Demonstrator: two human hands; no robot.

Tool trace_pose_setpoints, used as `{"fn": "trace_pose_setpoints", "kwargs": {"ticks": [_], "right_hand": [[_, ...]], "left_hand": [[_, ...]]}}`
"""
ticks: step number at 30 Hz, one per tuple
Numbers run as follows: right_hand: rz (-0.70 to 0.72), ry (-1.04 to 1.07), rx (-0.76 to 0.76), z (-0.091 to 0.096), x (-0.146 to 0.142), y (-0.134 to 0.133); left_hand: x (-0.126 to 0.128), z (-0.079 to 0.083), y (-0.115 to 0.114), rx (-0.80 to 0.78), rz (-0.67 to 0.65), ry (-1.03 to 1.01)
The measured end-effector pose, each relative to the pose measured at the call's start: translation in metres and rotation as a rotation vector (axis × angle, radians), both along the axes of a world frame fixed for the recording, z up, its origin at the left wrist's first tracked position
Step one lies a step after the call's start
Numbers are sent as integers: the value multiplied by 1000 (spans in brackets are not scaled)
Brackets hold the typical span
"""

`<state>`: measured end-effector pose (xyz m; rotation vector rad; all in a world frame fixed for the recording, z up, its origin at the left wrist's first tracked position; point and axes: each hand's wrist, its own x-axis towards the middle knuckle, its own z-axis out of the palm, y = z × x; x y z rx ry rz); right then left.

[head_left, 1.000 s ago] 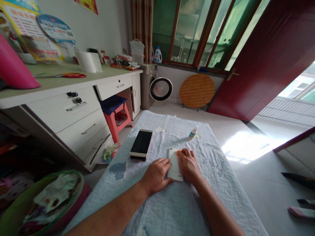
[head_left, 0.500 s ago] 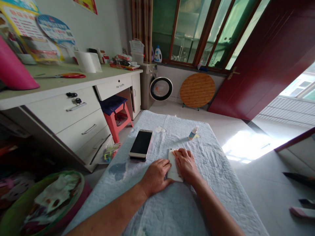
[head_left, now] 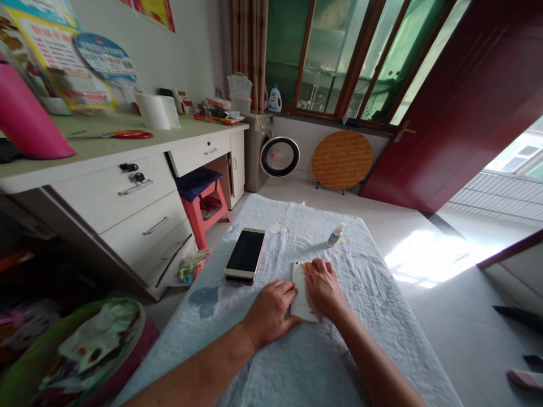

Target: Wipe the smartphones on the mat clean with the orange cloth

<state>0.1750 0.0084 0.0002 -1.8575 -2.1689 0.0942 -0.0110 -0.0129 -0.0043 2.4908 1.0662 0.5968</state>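
A white phone-shaped slab (head_left: 300, 288) lies on a pale blue cloth (head_left: 297, 362) that covers a low table. My left hand (head_left: 271, 310) rests at its left edge, fingers curled against it. My right hand (head_left: 323, 288) lies over its right side, fingers pressed together on a small orange thing at the top corner. A dark-screened phone (head_left: 246, 261) lies face up to the left of the slab.
A small bottle (head_left: 335, 236) and a crumpled white scrap (head_left: 278, 228) lie farther back on the cloth. A white desk with drawers (head_left: 139, 186) and a red stool (head_left: 203, 203) stand left. A green bowl of rubbish (head_left: 76, 350) sits at lower left.
My right hand has slid slightly back down the white slab. The camera tilted a little, so everything sits lower in view. The left hand stays in place.
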Motion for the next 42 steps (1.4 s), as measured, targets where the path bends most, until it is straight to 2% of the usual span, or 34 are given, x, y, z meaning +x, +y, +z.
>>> {"fn": "trace_pose_setpoints", "kwargs": {"ticks": [7,12,18,26,29,33,42], "right_hand": [[100,-53,-18,7,-26,13],[152,-38,-5,8,-28,16],[99,-2,15,6,-6,19],[24,95,16,-1,21,11],[-19,122,30,-2,19,12],[-55,56,41,-4,13,19],[-26,-41,-49,1,-8,37]], "left_hand": [[-1,6,-1,-52,-15,-6],[0,4,-1,-45,-1,-3],[1,-1,-1,5,9,2],[0,1,-1,14,6,-19],[-1,3,0,7,2,-14],[-1,4,1,-1,-9,2],[-1,2,1,2,-12,21]]}}
